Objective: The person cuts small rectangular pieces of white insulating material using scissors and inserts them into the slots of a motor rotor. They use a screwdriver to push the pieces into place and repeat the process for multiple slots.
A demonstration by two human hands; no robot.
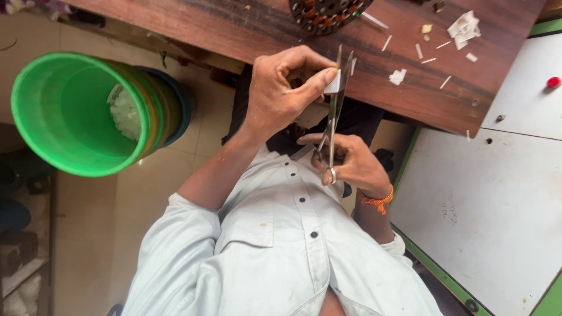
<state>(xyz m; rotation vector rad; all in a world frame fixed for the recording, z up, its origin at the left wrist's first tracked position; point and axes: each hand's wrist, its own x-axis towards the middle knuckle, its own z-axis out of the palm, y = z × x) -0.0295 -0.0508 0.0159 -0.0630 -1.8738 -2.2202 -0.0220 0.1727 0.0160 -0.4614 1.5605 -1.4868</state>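
My left hand (280, 89) pinches a small white strip piece (332, 83) between thumb and fingers, just in front of the wooden table's (234, 29) edge. My right hand (356, 165), with an orange thread around the wrist, holds a pair of metal scissors (335, 108) by the handles. The blades point up and away from me and are slightly apart. The white piece sits right against the blades near their tips. Both hands are above my lap, over my pale buttoned shirt.
Several white offcuts (462, 26) lie scattered on the table, near a round perforated dark part (328, 11) at its far edge. A stack of buckets, green outermost (64, 111), lies to my left with white scraps inside. A white board with green trim (486, 205) is at my right.
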